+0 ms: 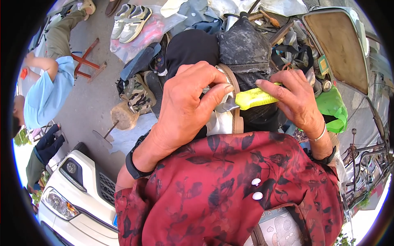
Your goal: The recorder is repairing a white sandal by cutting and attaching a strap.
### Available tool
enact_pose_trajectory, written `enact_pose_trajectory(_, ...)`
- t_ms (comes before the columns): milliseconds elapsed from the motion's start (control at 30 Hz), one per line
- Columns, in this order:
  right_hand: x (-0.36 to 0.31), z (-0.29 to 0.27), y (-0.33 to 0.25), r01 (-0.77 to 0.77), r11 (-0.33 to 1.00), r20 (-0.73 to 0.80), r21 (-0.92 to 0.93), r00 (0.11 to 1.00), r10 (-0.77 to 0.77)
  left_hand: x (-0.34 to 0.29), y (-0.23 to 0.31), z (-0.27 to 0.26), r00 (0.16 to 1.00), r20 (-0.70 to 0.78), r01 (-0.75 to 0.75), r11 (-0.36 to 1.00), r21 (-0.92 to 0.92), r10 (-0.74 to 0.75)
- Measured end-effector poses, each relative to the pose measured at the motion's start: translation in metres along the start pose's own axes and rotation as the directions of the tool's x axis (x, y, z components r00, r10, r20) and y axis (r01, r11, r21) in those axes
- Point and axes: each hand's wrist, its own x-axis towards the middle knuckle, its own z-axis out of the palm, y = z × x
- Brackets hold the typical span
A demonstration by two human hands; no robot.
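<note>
A white shoe with a tan sole [237, 121] lies across my lap, its sole edge facing upward between my hands. My left hand [186, 102] is closed on the shoe's edge, thumb and fingers pinched at the sole; the fingertips are partly hidden. In my right hand [297, 96] is a yellow utility knife [255, 98], with its grey blade [225, 106] pointing left. The blade lies against or just over the shoe near my left thumb; I cannot tell whether it touches. Beneath is a dark, dirty cloth [244, 47] over my knees.
A pair of sneakers [132, 21] rests on plastic at the far left, with other shoes [140, 92] nearer. Tools and scraps lie ahead. A green bag [331, 108] and a framed brown panel [338, 47] stand right. A person in light blue [49, 92] and a white car [78, 197] are left.
</note>
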Motion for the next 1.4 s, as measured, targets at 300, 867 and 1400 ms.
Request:
enact_pose_trajectory(300,-0.006,-0.011,-0.003,-0.039,0.997,-0.051,-0.066,0.998,0.035,-0.005,0.008,-0.003,0.995,-0.074,0.061,0.998,-0.031,-0.063)
enact_pose_trajectory(867,-0.013,-0.001,-0.002,-0.011,0.999,-0.058,-0.039,0.998,0.009,-0.008,0.01,-0.002,0.989,-0.098,0.114,0.993,0.026,-0.111)
enact_pose_trajectory(1400,-0.017,0.002,0.0,-0.003,0.997,-0.091,0.074,0.996,0.01,-0.004,0.014,0.001,0.982,-0.098,0.162,0.987,-0.001,-0.161)
